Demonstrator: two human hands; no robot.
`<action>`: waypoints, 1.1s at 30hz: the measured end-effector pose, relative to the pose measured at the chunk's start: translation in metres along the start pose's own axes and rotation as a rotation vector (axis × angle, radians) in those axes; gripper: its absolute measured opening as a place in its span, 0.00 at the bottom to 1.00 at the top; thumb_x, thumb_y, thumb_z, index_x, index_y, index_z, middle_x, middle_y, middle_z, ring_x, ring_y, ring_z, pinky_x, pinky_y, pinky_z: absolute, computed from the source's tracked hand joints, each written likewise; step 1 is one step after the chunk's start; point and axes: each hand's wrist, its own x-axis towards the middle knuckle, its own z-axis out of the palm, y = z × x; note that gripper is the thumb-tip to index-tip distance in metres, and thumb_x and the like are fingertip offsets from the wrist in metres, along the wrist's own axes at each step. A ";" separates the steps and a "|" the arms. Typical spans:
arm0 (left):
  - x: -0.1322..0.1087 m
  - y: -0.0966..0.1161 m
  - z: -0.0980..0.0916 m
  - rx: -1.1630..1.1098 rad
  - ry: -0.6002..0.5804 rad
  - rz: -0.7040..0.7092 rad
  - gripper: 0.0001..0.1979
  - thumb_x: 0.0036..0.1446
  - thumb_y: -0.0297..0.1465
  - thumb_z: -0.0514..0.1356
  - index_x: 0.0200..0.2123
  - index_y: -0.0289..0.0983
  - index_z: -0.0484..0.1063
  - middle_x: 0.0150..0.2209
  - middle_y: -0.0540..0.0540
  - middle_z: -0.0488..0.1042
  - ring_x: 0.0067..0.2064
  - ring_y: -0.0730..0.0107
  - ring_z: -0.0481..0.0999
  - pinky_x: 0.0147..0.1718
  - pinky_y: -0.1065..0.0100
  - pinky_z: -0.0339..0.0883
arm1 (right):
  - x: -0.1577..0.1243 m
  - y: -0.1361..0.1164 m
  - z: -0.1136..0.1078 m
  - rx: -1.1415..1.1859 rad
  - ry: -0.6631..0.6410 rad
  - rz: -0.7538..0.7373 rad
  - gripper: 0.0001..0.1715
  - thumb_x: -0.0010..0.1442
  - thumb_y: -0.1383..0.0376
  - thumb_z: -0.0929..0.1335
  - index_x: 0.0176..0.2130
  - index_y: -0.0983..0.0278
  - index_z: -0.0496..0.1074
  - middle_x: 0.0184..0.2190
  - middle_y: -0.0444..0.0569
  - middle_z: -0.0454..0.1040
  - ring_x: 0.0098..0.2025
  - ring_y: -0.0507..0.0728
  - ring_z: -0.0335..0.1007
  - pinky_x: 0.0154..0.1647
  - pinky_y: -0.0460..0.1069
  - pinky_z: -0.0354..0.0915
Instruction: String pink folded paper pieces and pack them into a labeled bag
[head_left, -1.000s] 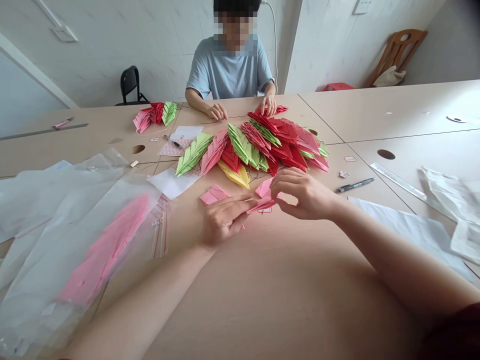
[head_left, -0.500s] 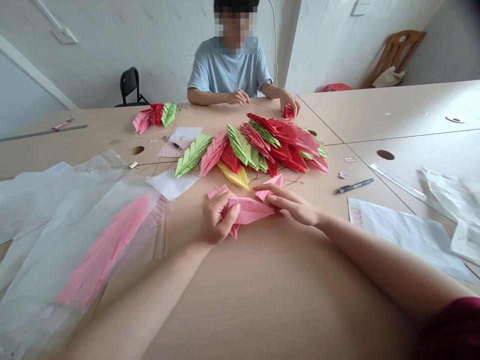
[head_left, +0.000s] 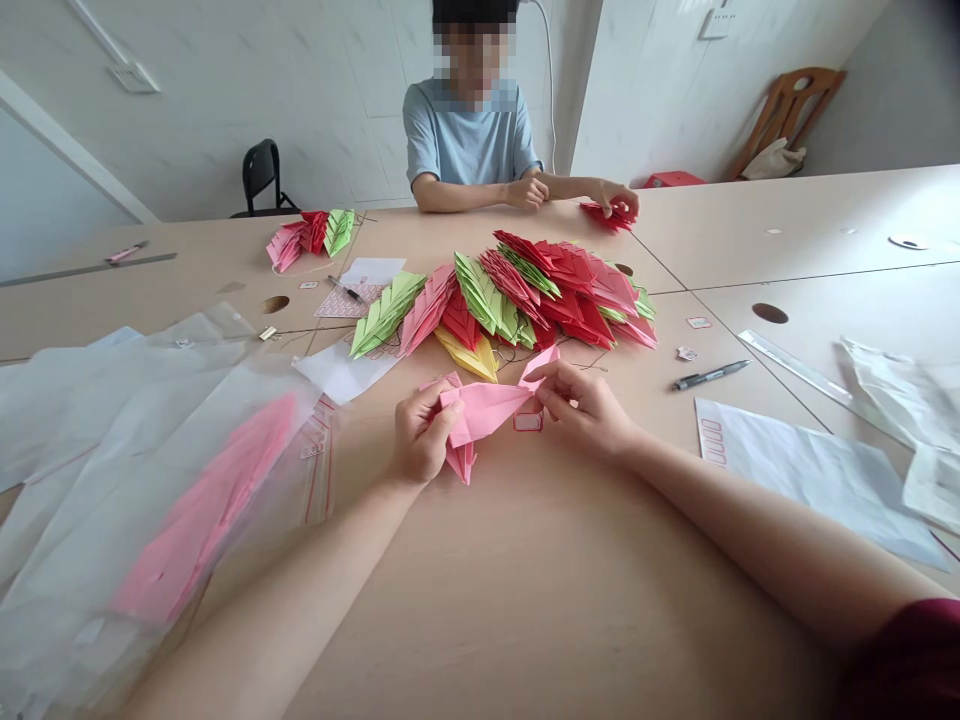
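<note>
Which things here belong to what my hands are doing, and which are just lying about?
In hand:
pink folded paper, gripped by left hand and right hand
red-bordered label beside it
pile of folded paper leaves just behind

Lying about:
pen
clear ruler
plastic bags
white sheet

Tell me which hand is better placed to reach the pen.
Right. The pen lies just past the right hand, with nothing between them. The left hand is farther off. Both hands pinch the pink paper.
</note>
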 end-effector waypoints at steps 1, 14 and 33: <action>0.000 0.000 0.000 -0.026 0.019 -0.006 0.16 0.58 0.33 0.55 0.20 0.37 0.57 0.20 0.52 0.55 0.23 0.74 0.57 0.23 0.69 0.53 | -0.001 0.001 0.000 -0.001 -0.002 0.002 0.13 0.66 0.62 0.61 0.48 0.63 0.66 0.29 0.44 0.73 0.26 0.50 0.66 0.29 0.46 0.62; 0.002 0.005 0.004 0.453 -0.030 0.304 0.06 0.61 0.30 0.57 0.37 0.38 0.75 0.39 0.46 0.77 0.45 0.65 0.73 0.49 0.62 0.65 | -0.002 -0.003 0.004 0.122 0.186 -0.060 0.39 0.54 0.58 0.73 0.60 0.58 0.56 0.50 0.52 0.69 0.29 0.49 0.68 0.23 0.45 0.65; -0.002 0.008 0.010 0.592 -0.150 0.455 0.05 0.59 0.31 0.60 0.35 0.40 0.76 0.32 0.49 0.79 0.38 0.67 0.77 0.44 0.62 0.67 | -0.002 -0.006 0.006 0.072 0.051 -0.153 0.10 0.58 0.58 0.71 0.30 0.62 0.76 0.27 0.48 0.76 0.33 0.55 0.71 0.34 0.51 0.68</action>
